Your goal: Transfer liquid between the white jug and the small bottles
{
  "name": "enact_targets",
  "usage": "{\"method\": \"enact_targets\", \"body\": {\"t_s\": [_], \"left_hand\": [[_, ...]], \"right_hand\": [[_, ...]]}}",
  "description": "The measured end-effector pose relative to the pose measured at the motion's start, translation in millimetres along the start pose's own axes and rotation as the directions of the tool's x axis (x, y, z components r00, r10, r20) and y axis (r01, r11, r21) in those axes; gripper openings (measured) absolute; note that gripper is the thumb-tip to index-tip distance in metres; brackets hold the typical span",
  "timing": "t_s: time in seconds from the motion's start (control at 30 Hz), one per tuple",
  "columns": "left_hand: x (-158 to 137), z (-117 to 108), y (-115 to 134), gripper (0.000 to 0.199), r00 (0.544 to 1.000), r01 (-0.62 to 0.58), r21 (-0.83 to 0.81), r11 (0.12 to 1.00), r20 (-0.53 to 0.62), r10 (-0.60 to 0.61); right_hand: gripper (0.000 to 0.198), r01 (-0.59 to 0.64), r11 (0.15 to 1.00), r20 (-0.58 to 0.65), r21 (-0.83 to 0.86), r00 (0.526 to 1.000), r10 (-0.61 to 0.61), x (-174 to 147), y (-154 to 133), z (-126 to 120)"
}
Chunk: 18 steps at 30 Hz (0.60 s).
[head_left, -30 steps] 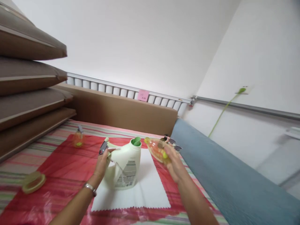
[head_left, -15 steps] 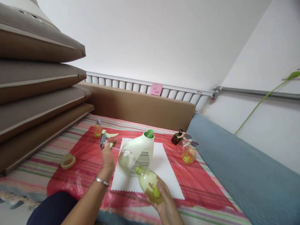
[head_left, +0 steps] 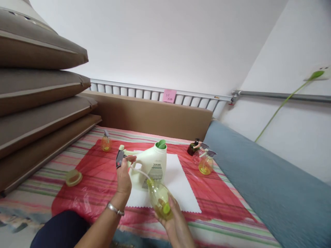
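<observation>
My left hand [head_left: 124, 175] is closed around a trigger spray head [head_left: 121, 156], grey and pale green. Its thin whitish dip tube [head_left: 141, 172] bends down to the right, with the end at the mouth of a clear yellow-green spray bottle [head_left: 158, 196]. That bottle leans to the left in my right hand [head_left: 172, 213], whose fingers wrap its lower part; some liquid shows near the bottom. Behind both hands a large pale detergent jug [head_left: 155, 163] stands upright, its green-lined mouth uncapped. It stands on a white sheet with scalloped edges [head_left: 178, 186].
Red plastic film [head_left: 90, 186] covers part of the striped cloth. A round pale green cap [head_left: 73, 178] lies at left. An orange-tinted spray bottle [head_left: 106, 143] stands behind it. At right stand a yellow spray bottle [head_left: 206, 165], a pink one [head_left: 198, 155] and a dark pump bottle [head_left: 192, 148].
The spray head has moved right and toward the bottle. The tube's end, earlier apart from the bottle, is now at its mouth. The view has shifted slightly.
</observation>
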<state>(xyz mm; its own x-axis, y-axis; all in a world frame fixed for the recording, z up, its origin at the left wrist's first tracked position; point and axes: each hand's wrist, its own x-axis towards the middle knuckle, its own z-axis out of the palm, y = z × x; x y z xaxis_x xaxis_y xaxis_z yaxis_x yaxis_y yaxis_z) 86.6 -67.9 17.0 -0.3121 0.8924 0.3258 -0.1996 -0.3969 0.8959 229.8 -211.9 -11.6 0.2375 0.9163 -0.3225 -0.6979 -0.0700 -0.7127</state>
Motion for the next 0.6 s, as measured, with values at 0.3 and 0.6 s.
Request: {"method": "enact_targets", "body": {"t_s": [0.3, 0.6], "left_hand": [[-47.3, 14.6, 2.7, 0.047, 0.943, 0.107, 0.049, 0.993, 0.313, -0.117], [-45.0, 6.3, 9.5, 0.041, 0.941, 0.101, -0.001, 0.995, 0.326, -0.095]], "right_hand": [[0.048, 0.017, 0.998, 0.144, 0.057, 0.989, -0.025, 3.5, 6.9, 16.6], [0.057, -0.047, 0.998, 0.093, 0.052, 0.995, 0.042, 5.3, 13.0, 15.9]]}}
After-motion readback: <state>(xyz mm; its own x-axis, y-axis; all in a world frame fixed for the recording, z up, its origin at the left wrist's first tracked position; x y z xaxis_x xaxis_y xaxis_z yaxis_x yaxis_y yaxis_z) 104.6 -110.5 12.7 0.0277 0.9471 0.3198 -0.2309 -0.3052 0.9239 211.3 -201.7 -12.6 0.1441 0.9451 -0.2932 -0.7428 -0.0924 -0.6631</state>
